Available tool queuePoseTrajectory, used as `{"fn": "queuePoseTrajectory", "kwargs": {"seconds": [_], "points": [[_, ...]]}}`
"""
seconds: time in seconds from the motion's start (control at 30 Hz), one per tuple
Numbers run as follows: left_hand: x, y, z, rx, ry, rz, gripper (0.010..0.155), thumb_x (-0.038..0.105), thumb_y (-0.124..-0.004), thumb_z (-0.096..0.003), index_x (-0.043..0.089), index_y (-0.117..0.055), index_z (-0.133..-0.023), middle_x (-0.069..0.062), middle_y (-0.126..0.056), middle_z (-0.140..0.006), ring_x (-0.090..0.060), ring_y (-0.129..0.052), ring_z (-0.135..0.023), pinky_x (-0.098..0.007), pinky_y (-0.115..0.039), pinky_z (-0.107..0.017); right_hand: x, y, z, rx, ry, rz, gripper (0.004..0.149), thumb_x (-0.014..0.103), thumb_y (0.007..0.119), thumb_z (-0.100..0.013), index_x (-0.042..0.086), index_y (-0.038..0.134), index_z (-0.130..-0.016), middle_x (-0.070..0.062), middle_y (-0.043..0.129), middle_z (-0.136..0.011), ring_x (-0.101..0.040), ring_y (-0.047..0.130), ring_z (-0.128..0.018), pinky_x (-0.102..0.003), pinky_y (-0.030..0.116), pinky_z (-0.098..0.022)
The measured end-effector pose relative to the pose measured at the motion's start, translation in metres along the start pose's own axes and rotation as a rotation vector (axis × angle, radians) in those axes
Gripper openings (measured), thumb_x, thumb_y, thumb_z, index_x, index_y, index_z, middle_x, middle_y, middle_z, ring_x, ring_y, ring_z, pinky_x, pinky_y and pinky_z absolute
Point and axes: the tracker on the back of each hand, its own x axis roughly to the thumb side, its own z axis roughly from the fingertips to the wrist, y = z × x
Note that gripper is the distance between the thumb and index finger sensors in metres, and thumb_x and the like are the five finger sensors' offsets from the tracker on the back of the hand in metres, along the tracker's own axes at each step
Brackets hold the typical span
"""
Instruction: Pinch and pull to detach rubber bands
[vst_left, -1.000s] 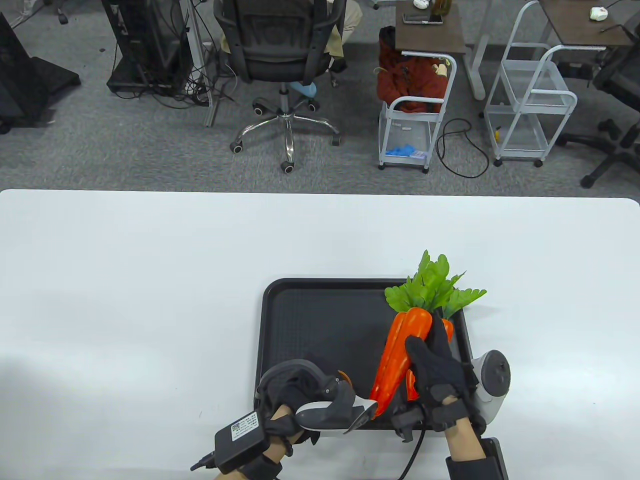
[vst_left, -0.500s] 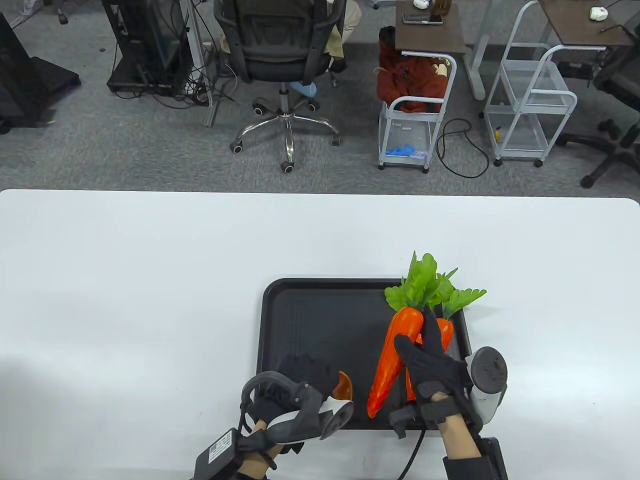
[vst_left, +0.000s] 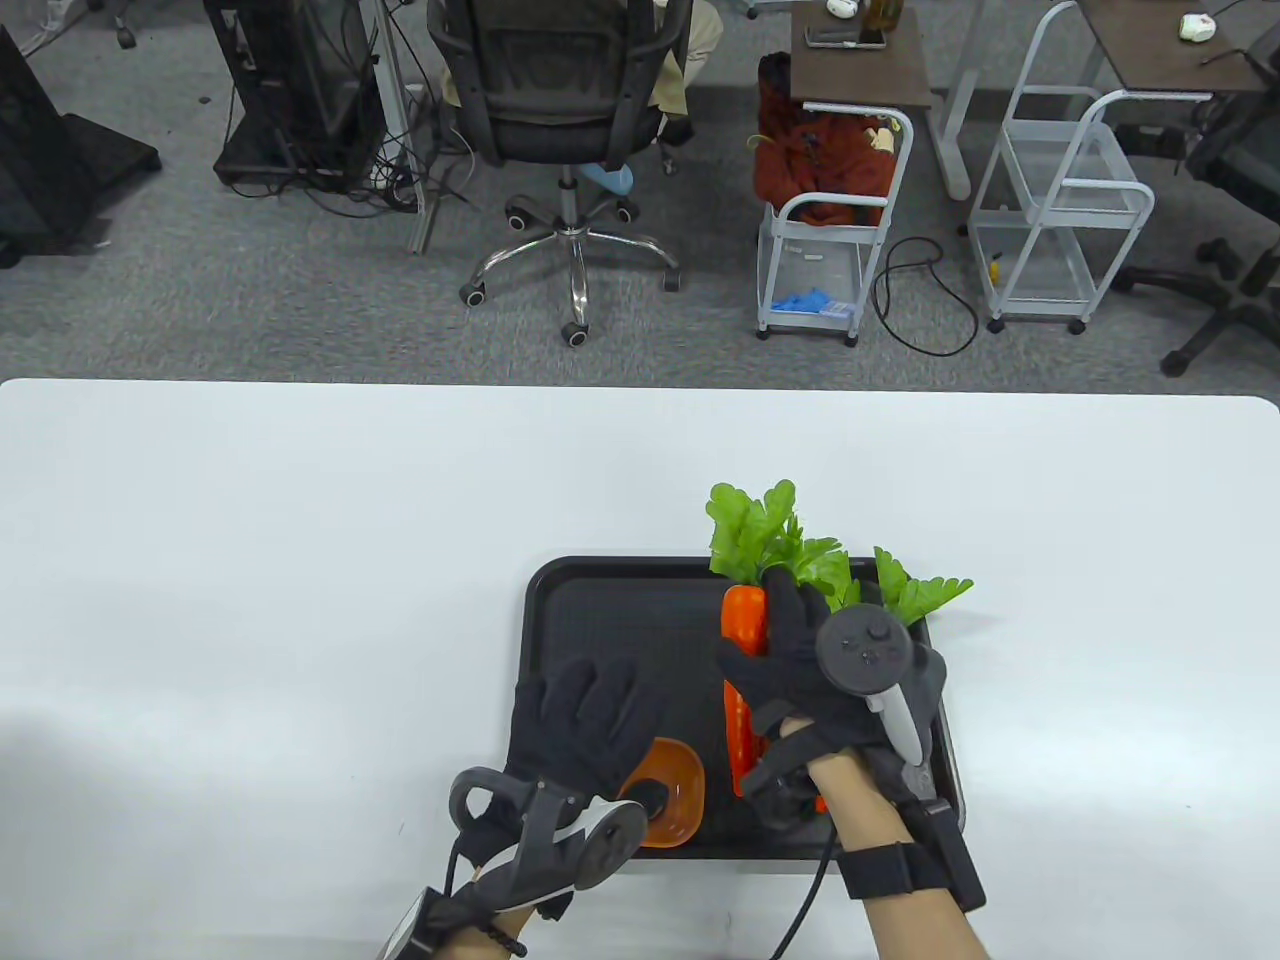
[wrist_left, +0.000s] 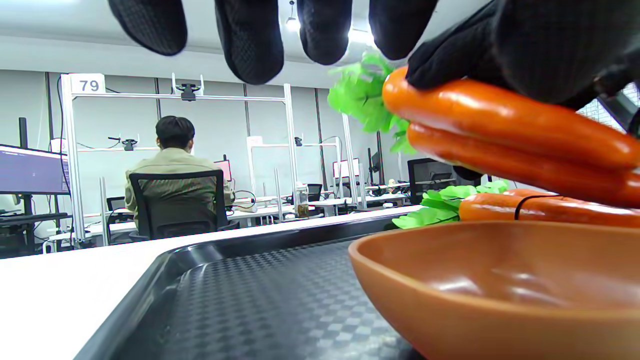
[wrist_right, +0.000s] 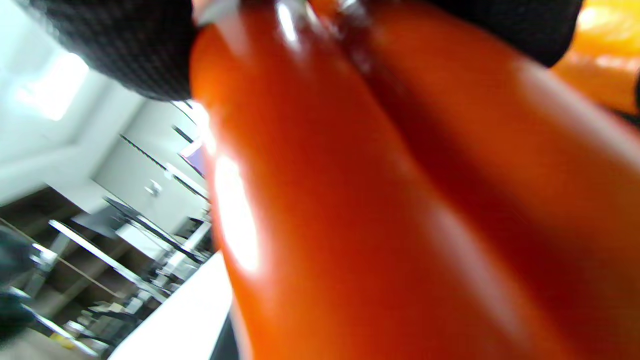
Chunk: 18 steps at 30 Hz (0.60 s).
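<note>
A black tray (vst_left: 560, 620) is sitting on the white table (vst_left: 250, 560) — an orange bowl (vst_left: 672, 790) is resting in its near left corner. Beyond, an office chair (vst_left: 560, 120) and white carts (vst_left: 1060, 200) are standing on grey carpet.

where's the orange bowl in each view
table view: orange bowl at the tray's near edge, beside the left hand.
left wrist view: bowl fills the lower right.
right wrist view: not in it; carrots fill the picture.
shared landmark: held carrots.
</note>
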Motion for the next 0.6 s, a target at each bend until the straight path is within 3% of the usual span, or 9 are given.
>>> {"fn": "queuePoseTrajectory", "kwargs": {"seconds": [0.33, 0.6], "points": [[-0.006, 0.001, 0.000, 0.002, 0.021, 0.067, 0.079, 0.071, -0.069, -0.0423, 0.040, -0.049, -0.112, -0.005, -0.049, -0.130, -0.044, -0.065, -0.113, -0.074, -0.057, -0.074, 0.014, 0.027, -0.032, 0.089, 0.193, 0.339, 0.089, 0.056, 0.086, -0.046, 0.017, 0.037, -0.109, -0.030, 0.032, -0.109, -0.068, 0.079, -0.071, -0.064, 0.075, -0.048], [-0.008, 0.002, 0.000, 0.002, 0.033, 0.090, 0.078, 0.070, -0.070, -0.0424, 0.040, -0.051, -0.112, -0.005, -0.051, -0.130, -0.044, -0.066, -0.113, -0.074, -0.057, -0.074, 0.018, 0.050, -0.045, 0.114, 0.245, 0.498, 0.089, 0.057, 0.085, -0.046, 0.017, 0.037, -0.109, -0.030, 0.033, -0.109, -0.067, 0.080, -0.070, -0.063, 0.076, -0.047]]}}
